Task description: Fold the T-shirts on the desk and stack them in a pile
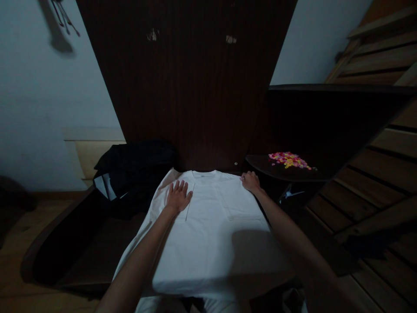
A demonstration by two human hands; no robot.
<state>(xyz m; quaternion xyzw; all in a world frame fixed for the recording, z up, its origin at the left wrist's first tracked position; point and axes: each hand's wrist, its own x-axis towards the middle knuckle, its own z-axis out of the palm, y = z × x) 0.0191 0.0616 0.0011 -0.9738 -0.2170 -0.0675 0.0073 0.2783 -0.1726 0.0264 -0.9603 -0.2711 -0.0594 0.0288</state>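
Note:
A white shirt [208, 243] lies spread in front of me, its collar at the far end against the dark wooden panel. My left hand [179, 198] rests flat on the shirt's left chest, fingers spread. Along the far right shoulder, my right hand [250, 180] has its fingers curled in at the edge of the fabric, pinching it as far as I can see. A sleeve [159, 191] hangs down the left side. Shadow covers the lower right of the shirt.
Dark clothing [130, 174] is heaped at the left on a dark curved piece of furniture [42, 256]. Several small pink and yellow pieces [289, 160] lie on a dark shelf to the right. A tall dark panel [195, 87] stands behind; wooden slats [374, 174] line the right side.

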